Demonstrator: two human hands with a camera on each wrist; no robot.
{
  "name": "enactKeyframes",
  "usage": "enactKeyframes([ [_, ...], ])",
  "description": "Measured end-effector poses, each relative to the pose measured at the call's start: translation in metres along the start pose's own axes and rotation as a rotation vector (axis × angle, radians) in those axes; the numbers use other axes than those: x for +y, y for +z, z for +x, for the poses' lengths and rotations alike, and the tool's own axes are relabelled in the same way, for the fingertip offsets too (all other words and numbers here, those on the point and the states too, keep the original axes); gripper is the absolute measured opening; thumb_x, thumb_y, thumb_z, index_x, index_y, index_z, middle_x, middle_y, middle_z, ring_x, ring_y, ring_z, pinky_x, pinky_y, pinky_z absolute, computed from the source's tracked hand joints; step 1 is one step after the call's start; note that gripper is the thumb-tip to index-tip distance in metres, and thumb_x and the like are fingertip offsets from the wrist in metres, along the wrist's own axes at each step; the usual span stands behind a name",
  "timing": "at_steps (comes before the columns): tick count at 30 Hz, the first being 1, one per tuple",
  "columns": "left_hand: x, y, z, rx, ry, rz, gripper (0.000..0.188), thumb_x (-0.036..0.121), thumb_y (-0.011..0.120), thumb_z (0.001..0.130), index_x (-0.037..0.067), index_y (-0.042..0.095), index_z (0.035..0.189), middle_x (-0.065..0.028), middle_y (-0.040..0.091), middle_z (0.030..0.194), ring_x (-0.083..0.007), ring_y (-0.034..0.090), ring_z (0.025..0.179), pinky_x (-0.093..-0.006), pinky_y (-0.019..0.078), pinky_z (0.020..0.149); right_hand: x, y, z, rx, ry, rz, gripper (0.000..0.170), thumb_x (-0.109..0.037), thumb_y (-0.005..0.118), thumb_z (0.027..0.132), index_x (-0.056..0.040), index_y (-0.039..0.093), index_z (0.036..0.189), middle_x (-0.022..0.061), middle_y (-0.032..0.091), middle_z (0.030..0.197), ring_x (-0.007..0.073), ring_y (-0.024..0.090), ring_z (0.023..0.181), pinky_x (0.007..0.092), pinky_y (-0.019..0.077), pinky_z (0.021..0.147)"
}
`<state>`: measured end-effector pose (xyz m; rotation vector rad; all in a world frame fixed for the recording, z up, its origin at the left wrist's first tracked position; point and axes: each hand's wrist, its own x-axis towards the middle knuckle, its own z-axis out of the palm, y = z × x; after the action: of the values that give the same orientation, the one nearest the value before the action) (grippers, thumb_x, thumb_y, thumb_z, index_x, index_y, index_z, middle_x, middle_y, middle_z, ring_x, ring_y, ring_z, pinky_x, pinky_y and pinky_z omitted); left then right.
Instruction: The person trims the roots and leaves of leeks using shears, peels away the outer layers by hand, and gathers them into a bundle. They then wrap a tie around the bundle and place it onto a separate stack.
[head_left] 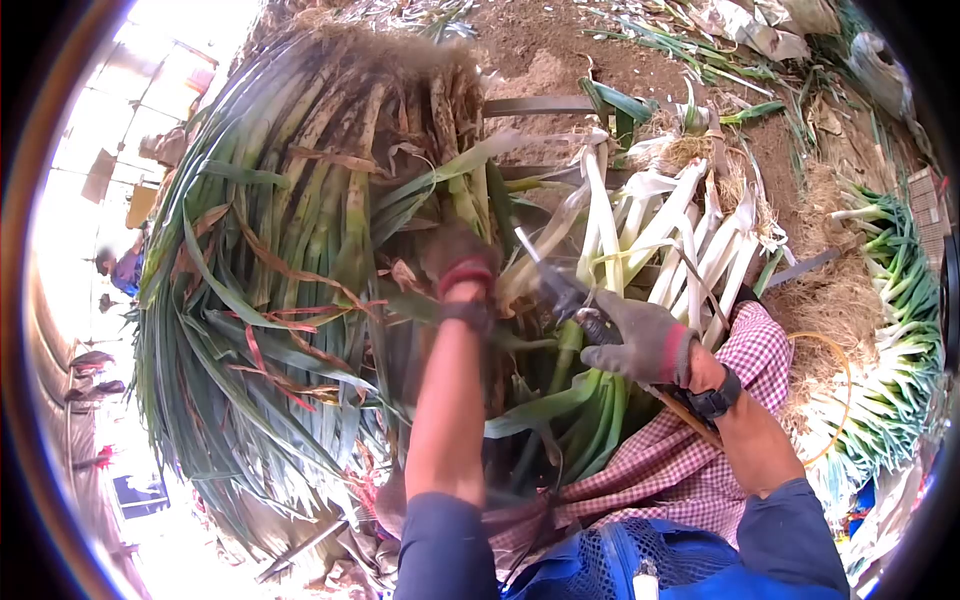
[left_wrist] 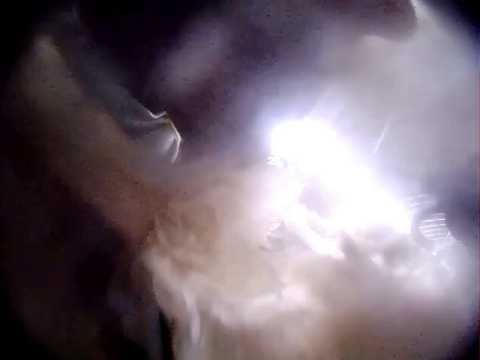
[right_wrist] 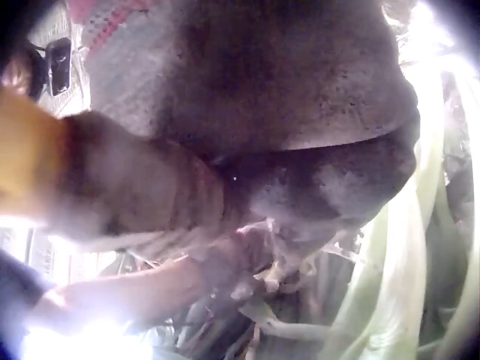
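Note:
My gloved right hand [head_left: 645, 340] grips a dark air blow gun [head_left: 568, 295] with a thin metal nozzle pointing up and left. The right wrist view shows the grey glove [right_wrist: 262, 97] close up, its fingers curled. My gloved left hand [head_left: 462, 258], blurred, reaches into the front of a tall heap of unpeeled leeks [head_left: 330, 220]; what its fingers hold I cannot tell. The left wrist view is mostly glare and blur. Beside the right hand lie cleaned leeks with white shafts [head_left: 690, 250], green leaves [head_left: 600, 430] toward my lap.
A checked pink cloth [head_left: 690, 460] covers my lap. A yellow hose [head_left: 850, 390] loops at the right, near a long row of leeks [head_left: 890, 300]. Dry roots and peelings [head_left: 825, 270] lie on the bare soil [head_left: 540, 60]. Another person [head_left: 125, 270] is at the far left.

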<state>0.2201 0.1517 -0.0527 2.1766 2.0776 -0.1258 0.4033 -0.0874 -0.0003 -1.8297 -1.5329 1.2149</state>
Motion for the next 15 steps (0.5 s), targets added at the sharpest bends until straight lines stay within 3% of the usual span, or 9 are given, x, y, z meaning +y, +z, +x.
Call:
enactKeyframes([
  [2, -0.014, 0.004, -0.03, 0.019, 0.047, 0.022, 0.063, 0.034, 0.085, 0.077, 0.012, 0.066, 0.133, -0.0163, 0.077, 0.115, -0.0383, 0.076, 0.108, -0.0485, 0.0617, 0.092, -0.002, 0.001, -0.002, -0.066, -0.1, -0.019, 0.078, -0.037, 0.08, 0.089, -0.0035, 0.049, 0.152, 0.0281, 0.072, 0.11, 0.0458, 0.072, 0.106, 0.0478, 0.0541, 0.096],
  [4, -0.021, -0.009, -0.065, 0.023, 0.129, 0.005, 0.057, 0.028, 0.083, 0.078, 0.01, 0.066, 0.13, -0.0166, 0.077, 0.113, -0.0384, 0.076, 0.105, -0.0477, 0.0617, 0.092, -0.013, -0.005, 0.0, -0.091, -0.023, -0.025, 0.078, -0.037, 0.08, 0.089, -0.0035, 0.049, 0.152, 0.0284, 0.072, 0.111, 0.046, 0.072, 0.106, 0.0476, 0.054, 0.096],
  [7, -0.037, 0.001, -0.072, -0.023, 0.189, 0.046, 0.054, 0.03, 0.085, 0.077, 0.008, 0.068, 0.124, -0.0175, 0.075, 0.117, -0.0379, 0.075, 0.108, -0.0475, 0.0607, 0.093, -0.018, -0.001, -0.002, -0.227, 0.071, -0.06, 0.078, -0.036, 0.08, 0.09, -0.0043, 0.048, 0.153, 0.0291, 0.072, 0.111, 0.0462, 0.072, 0.105, 0.0479, 0.0542, 0.096],
  [9, -0.038, 0.002, -0.073, -0.002, 0.179, 0.019, 0.055, 0.033, 0.087, 0.076, 0.008, 0.07, 0.121, -0.018, 0.075, 0.117, -0.0374, 0.074, 0.11, -0.047, 0.0606, 0.093, -0.016, 0.011, -0.008, -0.205, -0.038, -0.135, 0.07, -0.036, 0.079, 0.09, -0.0059, 0.052, 0.147, 0.0279, 0.073, 0.109, 0.0454, 0.073, 0.102, 0.0483, 0.0549, 0.093],
  [10, -0.038, 0.003, -0.074, 0.018, 0.169, -0.001, 0.055, 0.035, 0.089, 0.075, 0.007, 0.071, 0.119, -0.0185, 0.075, 0.116, -0.0369, 0.074, 0.111, -0.0465, 0.0604, 0.093, -0.032, 0.005, -0.002, -0.267, 0.114, -0.138, 0.062, -0.036, 0.079, 0.091, -0.0055, 0.055, 0.14, 0.0264, 0.073, 0.11, 0.0436, 0.073, 0.104, 0.0478, 0.055, 0.093],
  [13, -0.042, 0.008, -0.076, 0.083, 0.208, -0.044, 0.057, 0.039, 0.091, 0.074, 0.007, 0.072, 0.117, -0.0189, 0.074, 0.114, -0.0367, 0.073, 0.11, -0.0474, 0.0599, 0.092, -0.032, 0.012, 0.031, -0.091, 0.064, -0.144, 0.057, -0.037, 0.078, 0.092, -0.005, 0.057, 0.134, 0.0248, 0.074, 0.111, 0.0421, 0.073, 0.105, 0.0477, 0.0546, 0.093],
  [15, -0.047, 0.006, -0.084, 0.132, 0.225, -0.115, 0.058, 0.039, 0.092, 0.075, 0.009, 0.072, 0.12, -0.0192, 0.073, 0.115, -0.0386, 0.071, 0.11, -0.0489, 0.0583, 0.093, -0.027, 0.013, 0.056, -0.074, 0.068, -0.171, 0.055, -0.037, 0.079, 0.091, -0.005, 0.059, 0.131, 0.0233, 0.074, 0.109, 0.0417, 0.073, 0.102, 0.0473, 0.0547, 0.092],
])
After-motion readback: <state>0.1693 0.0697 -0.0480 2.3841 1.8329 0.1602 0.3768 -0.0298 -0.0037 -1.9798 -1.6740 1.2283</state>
